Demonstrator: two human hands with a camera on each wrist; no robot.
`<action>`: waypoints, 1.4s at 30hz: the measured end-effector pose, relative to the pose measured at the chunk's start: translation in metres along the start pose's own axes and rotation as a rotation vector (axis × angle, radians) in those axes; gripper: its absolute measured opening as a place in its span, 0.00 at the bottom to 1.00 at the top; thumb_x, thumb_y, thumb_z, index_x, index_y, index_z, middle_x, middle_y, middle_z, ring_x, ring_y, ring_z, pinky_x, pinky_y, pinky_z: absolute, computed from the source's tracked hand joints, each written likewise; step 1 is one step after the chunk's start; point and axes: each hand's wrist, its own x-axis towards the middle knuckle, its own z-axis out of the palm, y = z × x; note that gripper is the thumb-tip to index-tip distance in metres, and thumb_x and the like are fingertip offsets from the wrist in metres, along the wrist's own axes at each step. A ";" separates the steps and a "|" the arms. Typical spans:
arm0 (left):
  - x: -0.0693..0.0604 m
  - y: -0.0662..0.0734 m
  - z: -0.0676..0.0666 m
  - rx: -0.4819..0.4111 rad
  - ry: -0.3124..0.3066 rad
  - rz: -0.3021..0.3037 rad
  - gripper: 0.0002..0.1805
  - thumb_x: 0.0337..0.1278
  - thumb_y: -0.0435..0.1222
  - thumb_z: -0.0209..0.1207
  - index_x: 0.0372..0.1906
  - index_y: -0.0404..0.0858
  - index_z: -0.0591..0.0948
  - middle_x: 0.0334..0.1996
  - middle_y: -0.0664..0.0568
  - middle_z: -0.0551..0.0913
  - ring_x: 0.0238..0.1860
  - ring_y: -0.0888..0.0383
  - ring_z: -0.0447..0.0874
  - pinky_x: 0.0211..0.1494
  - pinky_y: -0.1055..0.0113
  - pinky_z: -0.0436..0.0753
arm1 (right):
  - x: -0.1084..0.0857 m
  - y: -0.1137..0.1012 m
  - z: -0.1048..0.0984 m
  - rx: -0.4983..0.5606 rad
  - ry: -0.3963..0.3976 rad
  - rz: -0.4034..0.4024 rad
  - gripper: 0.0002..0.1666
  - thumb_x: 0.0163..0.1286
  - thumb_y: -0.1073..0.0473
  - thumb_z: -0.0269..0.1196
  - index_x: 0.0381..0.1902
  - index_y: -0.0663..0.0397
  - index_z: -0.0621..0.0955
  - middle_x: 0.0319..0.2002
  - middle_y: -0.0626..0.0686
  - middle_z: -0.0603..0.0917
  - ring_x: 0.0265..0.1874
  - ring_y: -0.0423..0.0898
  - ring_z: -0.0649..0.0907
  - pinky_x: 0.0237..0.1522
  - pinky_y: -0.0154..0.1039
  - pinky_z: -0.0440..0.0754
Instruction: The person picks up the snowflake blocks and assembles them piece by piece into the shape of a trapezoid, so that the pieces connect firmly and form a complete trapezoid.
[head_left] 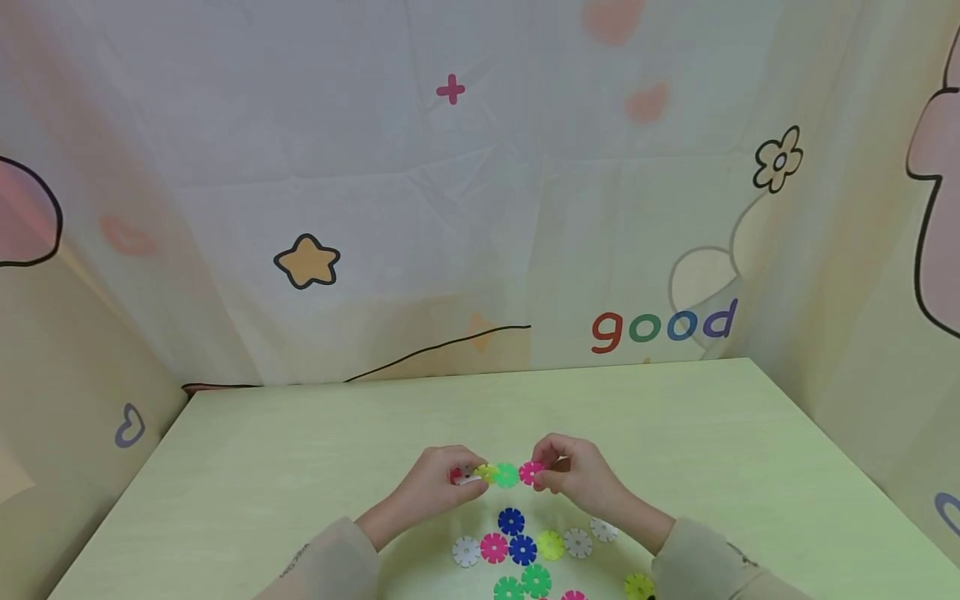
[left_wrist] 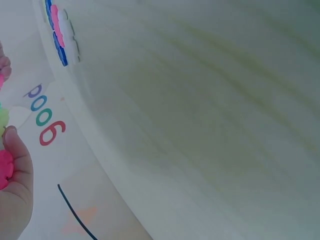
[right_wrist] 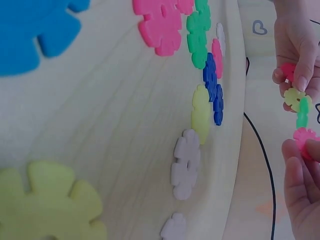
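Observation:
My left hand [head_left: 442, 479] holds a short chain of notched plastic snowflake discs by its near end. A yellow disc [head_left: 486, 473] shows at its fingertips, joined to a green disc [head_left: 507, 475], which stands edge-on in the right wrist view. A red-pink disc [right_wrist: 288, 71] is partly hidden in the left hand's grip, with something white beside it. My right hand [head_left: 573, 473] pinches a pink disc [head_left: 531, 473] between thumb and fingers. In the right wrist view its rim meets the green disc's edge; whether they interlock I cannot tell.
Loose discs lie on the table [head_left: 300, 450] below the hands: blue ones [head_left: 522, 550], a pink one [head_left: 494, 548], white ones [head_left: 577, 542], yellow ones [head_left: 551, 545] and green ones [head_left: 536, 580]. A large blue disc [right_wrist: 35, 30] is close to the right wrist camera. A printed curtain [head_left: 375, 208] surrounds the table.

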 end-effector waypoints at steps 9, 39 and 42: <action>0.000 0.003 0.001 -0.011 0.008 0.009 0.12 0.50 0.41 0.59 0.40 0.41 0.82 0.35 0.54 0.82 0.35 0.63 0.76 0.39 0.75 0.76 | 0.000 -0.001 0.000 0.010 -0.023 -0.019 0.06 0.56 0.70 0.60 0.33 0.62 0.75 0.29 0.56 0.79 0.27 0.45 0.81 0.27 0.32 0.79; 0.006 0.009 -0.004 0.034 -0.041 -0.038 0.22 0.46 0.47 0.62 0.47 0.41 0.79 0.41 0.51 0.83 0.36 0.59 0.79 0.37 0.72 0.77 | 0.010 -0.003 0.007 -0.010 -0.007 -0.087 0.07 0.57 0.70 0.58 0.35 0.61 0.77 0.32 0.57 0.81 0.27 0.44 0.80 0.32 0.28 0.78; 0.006 0.011 -0.002 0.040 -0.068 -0.034 0.24 0.47 0.46 0.61 0.50 0.40 0.77 0.45 0.50 0.81 0.40 0.58 0.79 0.40 0.73 0.77 | 0.012 -0.002 0.007 -0.006 -0.028 -0.094 0.07 0.58 0.69 0.59 0.36 0.62 0.77 0.32 0.57 0.81 0.28 0.44 0.80 0.32 0.29 0.78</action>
